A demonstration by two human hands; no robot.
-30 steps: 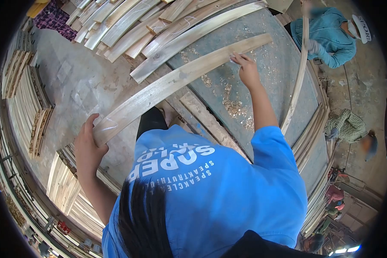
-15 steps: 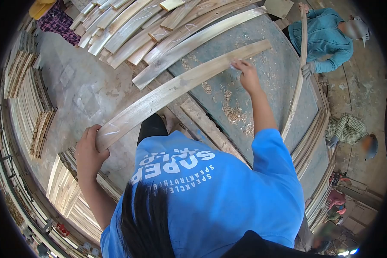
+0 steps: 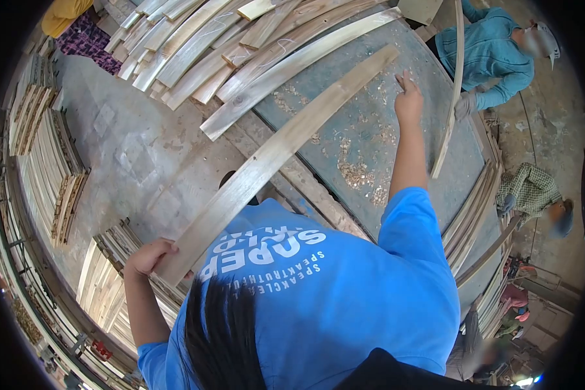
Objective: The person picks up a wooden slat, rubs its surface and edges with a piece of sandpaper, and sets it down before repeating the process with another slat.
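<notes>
One long curved plank [image 3: 276,156], one left hand [image 3: 151,255], one right hand [image 3: 408,97], one co-worker in teal [image 3: 494,55], one thin strip [image 3: 452,91]

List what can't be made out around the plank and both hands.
Head view, left hand: fingers hidden beneath the plank.
Head view, right hand: palm turned away; contact with the table unclear.
Head view, floor below the person: covered by the blue shirt.

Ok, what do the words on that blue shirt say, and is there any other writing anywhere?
"SAPER": big white letters on the blue shirt; second letter unsure.
"SPEAKCLEARTRUTHFUL": small print below, roughly; it runs under the hair.
Small word above the big one: too warped to read.
Co-worker's cap: too blurred to read.
</notes>
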